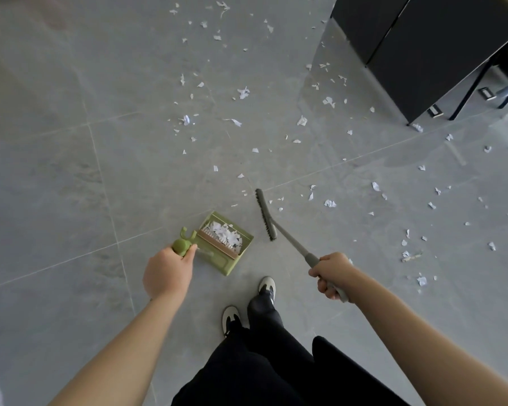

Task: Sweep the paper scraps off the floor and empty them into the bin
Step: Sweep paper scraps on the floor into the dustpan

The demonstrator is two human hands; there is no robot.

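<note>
Two hands worked at lower centre: the left hand gripped the green dustpan handle. The right hand clasped the grey broom. Paper scraps littered the floor above.

No readable text, label, brand, number or sign appears anywhere: not on the green dustpan, the broom, or the dark cabinet (all plain surfaces at this sharpness).

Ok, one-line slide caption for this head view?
Left hand holds green dustpan, right hand the broom; paper scraps remain.
</note>
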